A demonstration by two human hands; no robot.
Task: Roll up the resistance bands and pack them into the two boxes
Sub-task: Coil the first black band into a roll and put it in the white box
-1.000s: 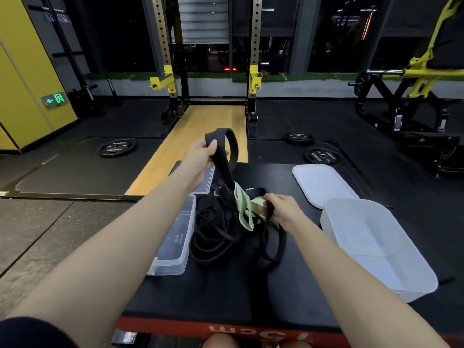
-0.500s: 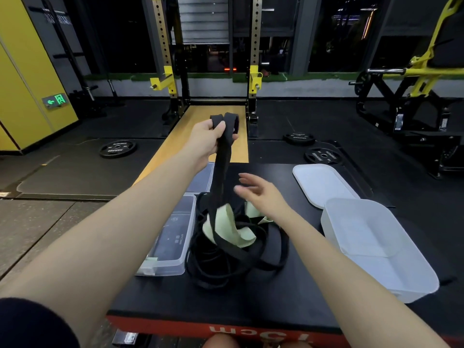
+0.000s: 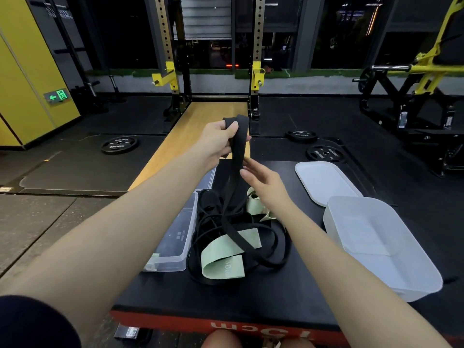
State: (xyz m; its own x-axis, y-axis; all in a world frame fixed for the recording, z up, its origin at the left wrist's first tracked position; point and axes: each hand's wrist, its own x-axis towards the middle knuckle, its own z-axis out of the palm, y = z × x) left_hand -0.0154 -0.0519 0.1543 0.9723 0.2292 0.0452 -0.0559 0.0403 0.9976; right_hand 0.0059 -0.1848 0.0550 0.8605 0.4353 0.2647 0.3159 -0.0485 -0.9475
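Hanging taut from the left hand (image 3: 218,141), a wide black band (image 3: 237,156) runs down into a tangled heap of black bands (image 3: 226,222) and pale green bands (image 3: 226,254) on the black platform (image 3: 251,297). Left fingers curled tight round its folded top. Right hand (image 3: 266,184) loose, fingers spread, fingertips at the strap's edge; contact unclear. Clear box (image 3: 175,237) left of heap, white box (image 3: 376,247) right.

Your single head camera looks forward and down from close above the desk (image 3: 155,301), wide-angle, with both forearms reaching into frame and the gym floor (image 3: 75,169) stretching beyond.
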